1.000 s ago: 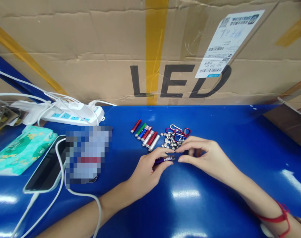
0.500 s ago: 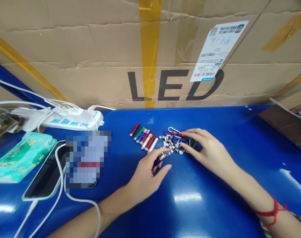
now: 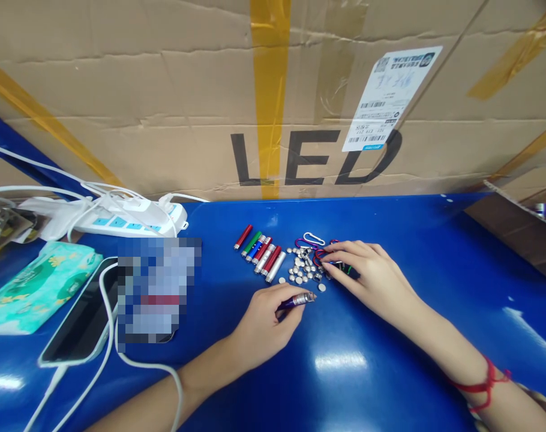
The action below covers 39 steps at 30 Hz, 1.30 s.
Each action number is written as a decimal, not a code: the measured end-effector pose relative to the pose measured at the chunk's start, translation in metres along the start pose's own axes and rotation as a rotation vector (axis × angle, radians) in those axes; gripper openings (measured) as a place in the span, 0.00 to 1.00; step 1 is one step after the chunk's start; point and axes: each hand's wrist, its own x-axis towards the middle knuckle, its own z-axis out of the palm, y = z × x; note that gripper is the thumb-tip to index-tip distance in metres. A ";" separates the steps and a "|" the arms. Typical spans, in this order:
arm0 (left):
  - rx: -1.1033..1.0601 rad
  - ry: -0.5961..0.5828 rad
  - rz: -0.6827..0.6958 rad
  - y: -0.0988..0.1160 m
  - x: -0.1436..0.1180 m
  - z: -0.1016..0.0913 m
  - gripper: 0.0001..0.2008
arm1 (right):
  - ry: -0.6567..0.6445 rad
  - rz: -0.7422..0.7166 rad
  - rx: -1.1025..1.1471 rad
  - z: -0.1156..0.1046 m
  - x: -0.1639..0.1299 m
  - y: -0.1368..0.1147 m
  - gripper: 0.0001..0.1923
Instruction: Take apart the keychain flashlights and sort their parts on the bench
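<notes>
My left hand (image 3: 266, 318) is closed around a small dark purple flashlight (image 3: 295, 301), its silver end pointing right between finger and thumb. Reaching in from the right, my right hand (image 3: 374, 270) rests over a cluster of carabiners, thumb and fingertips apart at a red carabiner (image 3: 318, 257); the palm hides part of the cluster. A white carabiner (image 3: 314, 238) lies just beyond. Between the hands are several silver button cells (image 3: 299, 270) and small metal parts. Left of these, several small flashlights lie in a slanted row, including a green flashlight (image 3: 254, 243) and a silver flashlight (image 3: 276, 267).
A large cardboard box (image 3: 187, 120) stands along the back of the blue table (image 3: 367, 396). At left are a white power strip (image 3: 129, 222) with cables, a green tissue pack (image 3: 39, 285), a phone (image 3: 81, 318) on a cable, and a blurred-out device (image 3: 158, 294).
My left hand has closed more fully round the flashlight and lowered slightly away from the button cells. Under my right hand the carabiners have shifted, and the blue one is no longer seen.
</notes>
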 end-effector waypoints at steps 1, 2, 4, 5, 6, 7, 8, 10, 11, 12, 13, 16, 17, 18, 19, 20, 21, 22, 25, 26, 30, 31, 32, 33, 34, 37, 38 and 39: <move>0.000 0.002 -0.002 0.000 0.000 0.000 0.11 | 0.006 0.009 0.002 -0.001 0.000 -0.001 0.10; 0.000 0.002 -0.004 0.000 -0.001 0.001 0.11 | 0.011 0.021 0.006 -0.001 0.001 -0.001 0.11; 0.001 0.003 -0.007 0.000 -0.002 0.002 0.11 | -0.001 0.036 0.026 0.000 0.002 -0.003 0.13; 0.001 0.001 -0.008 0.000 -0.002 0.002 0.11 | -0.017 0.029 0.041 0.001 0.002 -0.004 0.15; -0.002 0.000 -0.011 0.000 -0.002 0.002 0.11 | -0.038 0.015 0.056 0.003 0.003 -0.005 0.17; -0.008 -0.001 -0.012 0.000 -0.002 0.003 0.11 | -0.060 -0.006 0.069 0.005 0.003 -0.006 0.19; -0.013 0.000 -0.010 0.000 -0.002 0.003 0.12 | -0.078 -0.025 0.077 0.007 0.004 -0.007 0.20; -0.007 0.003 -0.004 0.001 -0.002 0.003 0.12 | -0.097 -0.043 0.077 0.012 0.006 -0.007 0.21; 0.003 0.006 -0.002 0.001 -0.002 0.003 0.11 | -0.096 -0.044 0.069 0.013 0.006 -0.007 0.21; 0.014 0.008 -0.002 0.001 -0.002 0.003 0.11 | -0.091 -0.042 0.057 0.015 0.007 -0.007 0.20; 0.023 0.010 -0.003 0.001 -0.002 0.003 0.11 | -0.086 -0.037 0.044 0.016 0.008 -0.006 0.19; 0.036 0.017 -0.009 0.001 -0.002 0.002 0.10 | -0.057 -0.020 0.005 0.018 0.010 -0.004 0.17; 0.037 0.018 -0.011 0.001 -0.002 0.002 0.10 | -0.047 -0.017 -0.006 0.018 0.011 -0.004 0.16; 0.038 0.018 -0.013 0.001 -0.002 0.001 0.09 | -0.037 -0.018 -0.018 0.019 0.011 -0.004 0.17; 0.038 0.017 -0.018 0.000 -0.002 0.001 0.09 | -0.030 -0.022 -0.030 0.020 0.011 -0.005 0.17; 0.034 0.015 -0.024 0.000 -0.002 0.001 0.09 | -0.024 -0.027 -0.041 0.021 0.012 -0.005 0.18; 0.030 0.013 -0.029 -0.001 -0.002 0.001 0.09 | -0.018 -0.031 -0.051 0.021 0.012 -0.006 0.18; 0.028 0.010 -0.033 -0.001 -0.002 0.001 0.09 | -0.010 -0.033 -0.060 0.022 0.012 -0.007 0.18; 0.028 0.013 -0.033 -0.001 -0.002 0.002 0.09 | 0.039 -0.009 -0.081 0.023 0.013 -0.007 0.15; 0.027 0.014 -0.031 -0.001 -0.001 0.002 0.09 | 0.060 0.000 -0.081 0.023 0.013 -0.006 0.14; 0.000 0.021 -0.034 0.001 -0.001 0.001 0.10 | 0.134 0.016 -0.044 0.023 0.013 -0.004 0.09; -0.010 0.025 -0.036 0.002 -0.001 0.001 0.10 | 0.142 0.020 -0.031 0.023 0.013 -0.004 0.09; -0.022 0.031 -0.038 0.003 -0.001 0.001 0.09 | 0.145 0.024 -0.020 0.023 0.013 -0.004 0.08; -0.034 0.039 -0.040 0.003 -0.001 0.001 0.09 | 0.147 0.026 -0.010 0.023 0.013 -0.005 0.08; -0.044 0.042 -0.042 0.004 -0.001 0.001 0.08 | 0.144 0.026 -0.001 0.023 0.013 -0.005 0.08; -0.072 0.051 -0.049 0.004 -0.001 0.001 0.08 | 0.135 0.019 0.020 0.023 0.013 -0.007 0.08; -0.088 0.050 -0.054 0.004 -0.001 0.001 0.08 | 0.140 0.022 0.033 0.023 0.014 -0.007 0.08; -0.104 0.050 -0.059 0.004 -0.001 0.001 0.08 | 0.156 0.029 0.050 0.023 0.014 -0.007 0.08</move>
